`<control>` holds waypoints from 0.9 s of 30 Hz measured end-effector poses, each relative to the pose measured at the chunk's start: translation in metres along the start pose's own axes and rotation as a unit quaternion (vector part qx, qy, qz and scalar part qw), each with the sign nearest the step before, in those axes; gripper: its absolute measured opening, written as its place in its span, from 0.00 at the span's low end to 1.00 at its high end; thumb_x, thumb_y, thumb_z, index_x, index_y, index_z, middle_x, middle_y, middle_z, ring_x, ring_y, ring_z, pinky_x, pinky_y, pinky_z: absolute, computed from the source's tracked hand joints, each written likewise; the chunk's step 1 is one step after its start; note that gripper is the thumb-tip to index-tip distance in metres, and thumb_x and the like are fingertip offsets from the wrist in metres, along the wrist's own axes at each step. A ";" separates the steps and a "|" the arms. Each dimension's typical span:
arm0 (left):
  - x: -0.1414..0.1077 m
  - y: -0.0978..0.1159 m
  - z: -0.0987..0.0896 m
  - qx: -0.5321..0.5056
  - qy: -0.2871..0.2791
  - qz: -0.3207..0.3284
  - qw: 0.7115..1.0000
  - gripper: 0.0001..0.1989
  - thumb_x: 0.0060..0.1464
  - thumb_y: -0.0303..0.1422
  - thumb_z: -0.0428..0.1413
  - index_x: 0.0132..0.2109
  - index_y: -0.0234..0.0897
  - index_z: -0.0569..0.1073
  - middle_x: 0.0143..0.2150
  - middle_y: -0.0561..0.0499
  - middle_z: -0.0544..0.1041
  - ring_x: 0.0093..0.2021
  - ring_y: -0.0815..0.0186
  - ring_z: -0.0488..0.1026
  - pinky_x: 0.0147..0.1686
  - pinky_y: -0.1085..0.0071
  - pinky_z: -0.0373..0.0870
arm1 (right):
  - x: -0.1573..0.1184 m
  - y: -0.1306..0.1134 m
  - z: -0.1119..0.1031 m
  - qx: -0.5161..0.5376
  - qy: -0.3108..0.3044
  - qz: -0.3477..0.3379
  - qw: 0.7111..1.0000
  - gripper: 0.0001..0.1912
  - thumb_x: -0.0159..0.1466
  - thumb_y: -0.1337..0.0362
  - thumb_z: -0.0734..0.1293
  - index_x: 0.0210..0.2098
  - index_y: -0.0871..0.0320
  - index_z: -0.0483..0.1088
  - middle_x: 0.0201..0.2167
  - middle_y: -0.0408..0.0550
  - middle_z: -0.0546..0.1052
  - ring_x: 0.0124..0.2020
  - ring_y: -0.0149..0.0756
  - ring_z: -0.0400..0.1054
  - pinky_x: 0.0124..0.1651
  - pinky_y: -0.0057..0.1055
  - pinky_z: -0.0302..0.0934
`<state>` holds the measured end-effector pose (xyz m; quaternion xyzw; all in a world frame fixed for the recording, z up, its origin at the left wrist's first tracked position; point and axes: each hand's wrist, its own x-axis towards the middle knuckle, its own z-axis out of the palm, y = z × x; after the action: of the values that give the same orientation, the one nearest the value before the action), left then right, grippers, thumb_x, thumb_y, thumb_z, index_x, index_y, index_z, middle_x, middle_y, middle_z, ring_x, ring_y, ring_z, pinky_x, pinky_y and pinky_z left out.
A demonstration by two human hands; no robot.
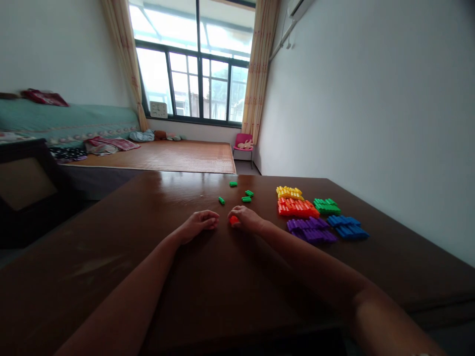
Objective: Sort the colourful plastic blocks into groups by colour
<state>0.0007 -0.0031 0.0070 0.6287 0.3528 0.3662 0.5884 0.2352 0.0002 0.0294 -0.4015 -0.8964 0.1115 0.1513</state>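
My right hand (245, 218) is closed around an orange-red plastic piece (233, 220), low over the brown table. Its fingers cover part of the piece, so I cannot tell whether it is one or more. To its left, my left hand (200, 222) rests at the table with fingers curled in; what they hold, if anything, is hidden. A small gap separates the two hands. Just beyond them lie loose green pieces: one (221, 200) nearest my left hand, others (246, 199) farther right, and another (233, 184) at the back.
On the right of the table (208, 291) lie grouped rows of small plastic pieces: yellow (289, 193), orange-red (298, 208), green (326, 206), purple (310, 230) and blue (348, 227). Beyond the table are a bed (185, 155) and a pink chair (244, 140). A white wall runs along the right.
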 end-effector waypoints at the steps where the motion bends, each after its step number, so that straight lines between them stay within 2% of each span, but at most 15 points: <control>1: 0.000 0.000 0.000 0.000 0.001 -0.001 1.000 0.22 0.43 0.43 0.66 0.42 0.32 0.76 0.36 0.48 0.77 0.36 0.66 0.73 0.41 0.66 0.71 | 0.000 0.000 0.001 0.004 -0.003 0.009 1.000 0.11 0.54 0.69 0.70 0.38 0.55 0.75 0.37 0.47 0.76 0.39 0.35 0.69 0.43 0.30 0.61; 5: 0.001 -0.004 -0.002 -0.006 0.001 -0.005 1.000 0.22 0.44 0.42 0.66 0.42 0.32 0.76 0.37 0.48 0.77 0.37 0.67 0.73 0.42 0.67 0.71 | -0.004 0.012 -0.008 0.015 -0.022 0.024 0.999 0.13 0.53 0.68 0.70 0.40 0.54 0.74 0.36 0.44 0.76 0.36 0.33 0.69 0.35 0.25 0.61; 8: 0.003 -0.007 -0.004 -0.012 -0.002 -0.008 1.000 0.21 0.45 0.42 0.66 0.42 0.32 0.76 0.38 0.48 0.77 0.37 0.68 0.73 0.42 0.68 0.70 | -0.018 0.041 -0.040 -0.017 0.022 0.054 0.998 0.14 0.53 0.68 0.69 0.41 0.55 0.73 0.38 0.45 0.76 0.37 0.33 0.69 0.39 0.26 0.61; 10: 0.004 -0.008 -0.005 -0.013 -0.006 -0.011 1.000 0.21 0.44 0.42 0.66 0.42 0.32 0.76 0.37 0.48 0.77 0.37 0.68 0.73 0.41 0.68 0.70 | -0.033 0.070 -0.070 -0.060 0.057 0.120 0.989 0.15 0.53 0.69 0.68 0.42 0.57 0.72 0.41 0.48 0.75 0.39 0.34 0.68 0.43 0.27 0.60; 13: 0.004 -0.006 -0.005 -0.014 -0.005 -0.013 1.000 0.21 0.44 0.42 0.66 0.42 0.32 0.76 0.37 0.48 0.77 0.36 0.67 0.73 0.40 0.68 0.71 | -0.060 0.116 -0.107 -0.120 0.078 0.275 0.951 0.18 0.51 0.72 0.68 0.43 0.59 0.71 0.42 0.50 0.74 0.40 0.36 0.68 0.42 0.27 0.60; 15: 0.004 -0.005 -0.004 -0.012 -0.002 -0.015 1.000 0.21 0.44 0.43 0.66 0.42 0.32 0.76 0.37 0.48 0.77 0.36 0.67 0.73 0.40 0.68 0.71 | -0.076 0.140 -0.118 -0.122 0.054 0.351 0.927 0.20 0.49 0.72 0.68 0.43 0.59 0.71 0.40 0.49 0.75 0.39 0.36 0.68 0.38 0.26 0.60; 17: 0.003 -0.004 -0.003 -0.008 -0.001 -0.017 1.000 0.22 0.44 0.43 0.65 0.42 0.32 0.75 0.37 0.48 0.77 0.37 0.67 0.73 0.40 0.68 0.71 | -0.089 0.156 -0.119 -0.111 0.031 0.386 0.915 0.21 0.47 0.73 0.69 0.42 0.59 0.71 0.38 0.47 0.76 0.36 0.37 0.69 0.35 0.26 0.60; 19: 0.003 -0.003 -0.003 -0.007 -0.001 -0.017 1.000 0.22 0.44 0.43 0.65 0.43 0.32 0.75 0.37 0.47 0.76 0.37 0.67 0.73 0.40 0.68 0.71 | -0.094 0.164 -0.117 -0.101 0.017 0.394 0.914 0.21 0.46 0.73 0.70 0.41 0.59 0.73 0.35 0.46 0.76 0.35 0.37 0.69 0.35 0.27 0.61; 22: 0.003 -0.004 -0.004 -0.010 -0.004 -0.016 1.000 0.22 0.45 0.43 0.65 0.43 0.32 0.75 0.37 0.47 0.76 0.37 0.67 0.73 0.39 0.68 0.71 | -0.090 0.165 -0.116 -0.085 0.011 0.367 0.926 0.21 0.46 0.73 0.71 0.41 0.58 0.75 0.36 0.46 0.77 0.36 0.38 0.71 0.37 0.27 0.62; 25: 0.004 -0.005 -0.004 -0.011 -0.006 -0.021 1.000 0.21 0.46 0.42 0.65 0.43 0.32 0.75 0.38 0.48 0.76 0.37 0.67 0.73 0.39 0.69 0.70 | -0.066 0.150 -0.110 -0.097 0.052 0.312 0.944 0.19 0.49 0.72 0.70 0.42 0.56 0.75 0.40 0.48 0.78 0.39 0.37 0.71 0.41 0.28 0.62; 27: 0.005 -0.006 -0.005 -0.012 -0.007 -0.022 1.000 0.20 0.46 0.42 0.65 0.43 0.32 0.75 0.38 0.48 0.76 0.37 0.67 0.73 0.39 0.70 0.70 | -0.041 0.132 -0.098 -0.094 0.068 0.263 0.958 0.17 0.53 0.71 0.68 0.42 0.55 0.75 0.41 0.48 0.78 0.39 0.36 0.71 0.43 0.27 0.62</control>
<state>-0.0011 0.0035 0.0018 0.6162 0.3584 0.3526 0.6062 0.3868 0.0628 0.0702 -0.6421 -0.7531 0.0349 0.1387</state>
